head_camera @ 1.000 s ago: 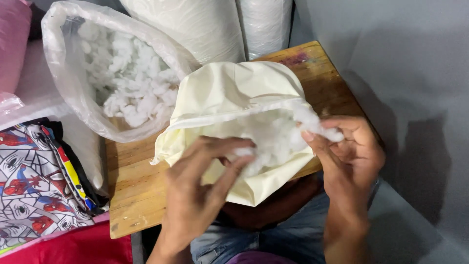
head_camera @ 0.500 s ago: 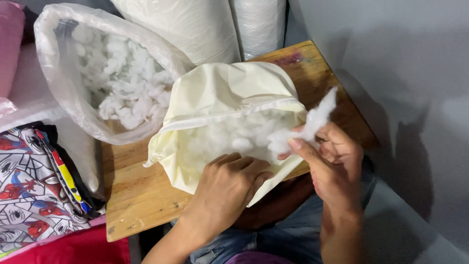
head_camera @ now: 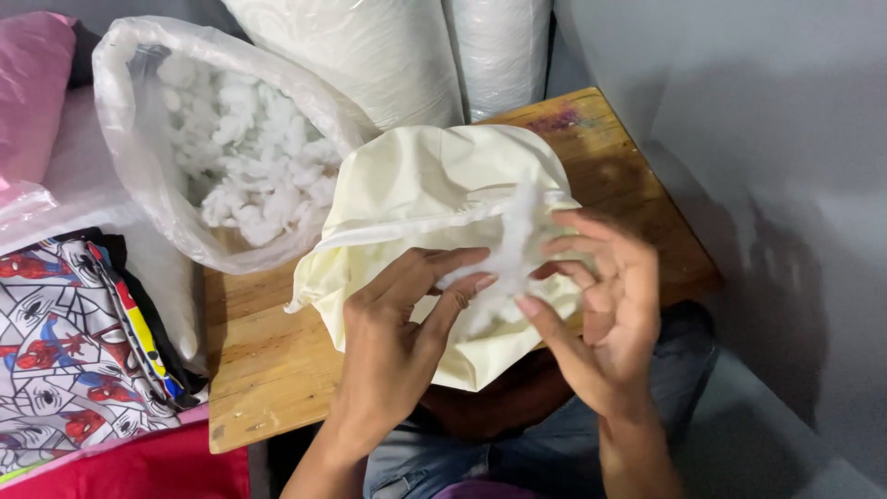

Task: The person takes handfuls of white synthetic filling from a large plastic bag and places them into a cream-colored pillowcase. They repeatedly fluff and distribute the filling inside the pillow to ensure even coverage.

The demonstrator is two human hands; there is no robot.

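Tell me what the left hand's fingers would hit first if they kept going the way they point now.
The left hand points up and right, and its fingertips are already at the tuft of white stuffing pulled between both hands. Past that it would probably meet the right hand, though depth is unclear.

A clear plastic bag [head_camera: 139, 139] of white stuffing is sitting on the wooden table [head_camera: 268, 370]; printed fabric [head_camera: 65, 342] is lying beside it.
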